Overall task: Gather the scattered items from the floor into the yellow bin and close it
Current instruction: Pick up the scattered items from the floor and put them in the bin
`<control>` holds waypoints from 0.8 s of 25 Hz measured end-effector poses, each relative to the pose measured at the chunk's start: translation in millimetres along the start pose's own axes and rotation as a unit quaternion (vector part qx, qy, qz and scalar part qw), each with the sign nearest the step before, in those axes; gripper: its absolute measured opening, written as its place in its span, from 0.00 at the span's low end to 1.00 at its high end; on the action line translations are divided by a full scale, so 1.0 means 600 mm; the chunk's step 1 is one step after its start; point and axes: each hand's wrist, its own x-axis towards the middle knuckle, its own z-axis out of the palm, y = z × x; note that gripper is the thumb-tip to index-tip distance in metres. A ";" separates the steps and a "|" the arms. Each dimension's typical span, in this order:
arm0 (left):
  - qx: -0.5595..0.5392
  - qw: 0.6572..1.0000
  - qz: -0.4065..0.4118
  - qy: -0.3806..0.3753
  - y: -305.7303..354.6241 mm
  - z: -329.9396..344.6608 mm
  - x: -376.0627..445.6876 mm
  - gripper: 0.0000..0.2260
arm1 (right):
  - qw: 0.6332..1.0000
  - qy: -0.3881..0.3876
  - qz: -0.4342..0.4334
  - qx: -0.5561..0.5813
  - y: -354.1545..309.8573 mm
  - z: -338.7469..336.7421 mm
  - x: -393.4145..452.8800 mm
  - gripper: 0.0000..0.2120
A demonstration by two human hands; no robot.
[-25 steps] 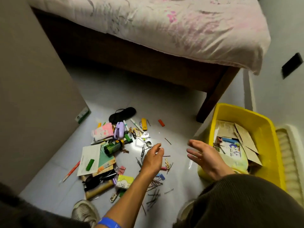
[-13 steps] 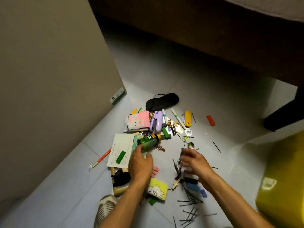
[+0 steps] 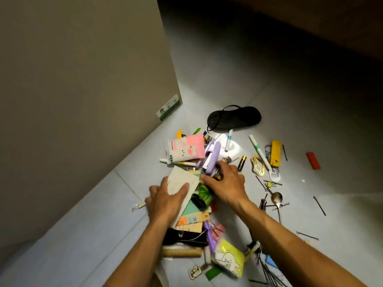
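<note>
A pile of small items lies on the grey tiled floor. My left hand grips a white paper card and the booklets under it, thumb on top. My right hand is closed over the top of a green bottle and touches a lilac stapler. A pink pouch lies just beyond. A black eye mask, two white pens, a yellow case, a battery and a red block lie farther out. The yellow bin is out of view.
A beige cabinet side rises at the left, close to the pile. The dark bed base runs across the top right. Several hairpins, a spoon and a yellow-green pouch lie near my right forearm.
The view swung left and down, so the yellow bin left the frame. Both hands reached into the pile: the left took hold of the card stack, the right moved left onto the green bottle.
</note>
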 end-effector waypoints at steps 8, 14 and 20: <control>-0.263 0.954 0.021 -0.140 0.030 0.049 -0.049 0.16 | 0.970 -0.009 0.063 0.235 0.032 0.038 -0.076 0.14; -0.287 0.938 0.056 -0.185 0.080 0.059 -0.107 0.14 | 0.927 0.001 0.083 0.367 0.023 -0.019 -0.115 0.09; -0.256 0.943 0.096 -0.192 0.178 0.006 -0.204 0.19 | 0.905 0.048 0.076 0.415 -0.036 -0.128 -0.185 0.10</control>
